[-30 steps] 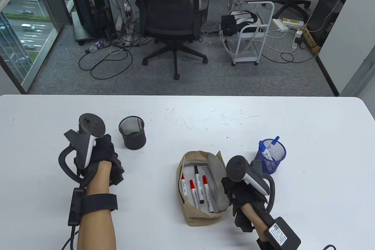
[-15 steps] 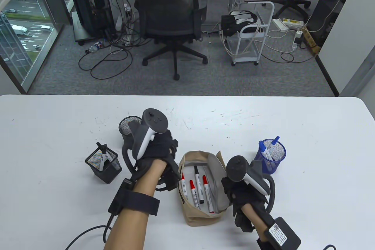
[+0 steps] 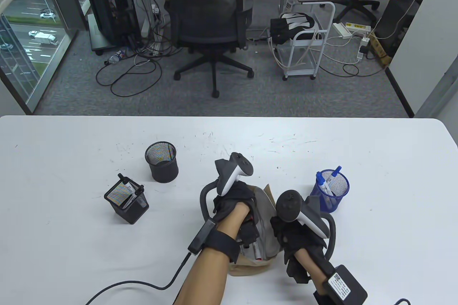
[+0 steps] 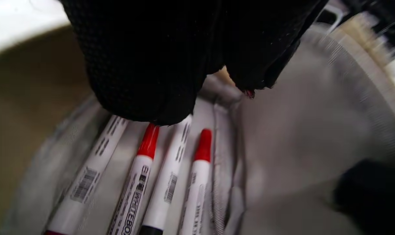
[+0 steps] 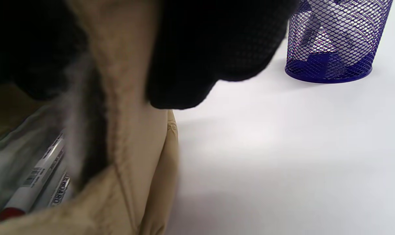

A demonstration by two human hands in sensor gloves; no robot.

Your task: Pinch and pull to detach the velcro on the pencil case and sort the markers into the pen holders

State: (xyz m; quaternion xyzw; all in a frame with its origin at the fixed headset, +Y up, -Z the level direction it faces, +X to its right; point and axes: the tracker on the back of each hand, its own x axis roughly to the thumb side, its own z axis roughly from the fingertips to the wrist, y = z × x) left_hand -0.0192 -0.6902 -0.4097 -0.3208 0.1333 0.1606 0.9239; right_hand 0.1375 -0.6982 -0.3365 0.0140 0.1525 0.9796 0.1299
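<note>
While the flap lies folded back and the velcro is already parted, the beige pencil case sits open near the table's front edge, a little right of centre, its grey lining facing up. Left hand reaches down into the opening; the wrist view shows its gloved fingertips just above or touching the cap end of a red marker, with a black-capped marker and a second red marker lying parallel beside it. Whether the fingers have closed on anything cannot be told: the glove hides the contact. Right hand sits at the case's right side, and its wrist view shows dark fingers on either side of the beige wall, apparently pinching it. That hold likely keeps the mouth spread and the soft case from sliding as the other hand digs in. Sorting looks to be by colour: the blue mesh holder, just right of the case, carries blue-capped markers; the square black mesh holder, toward the left, carries black-capped ones; the round black mesh holder behind it looks empty, presumably meant for red. Judged part-way through, with several markers left in the case. Next pick calls for a clean pinch on one barrel among close neighbours; dragging a second marker out is the risk.
</note>
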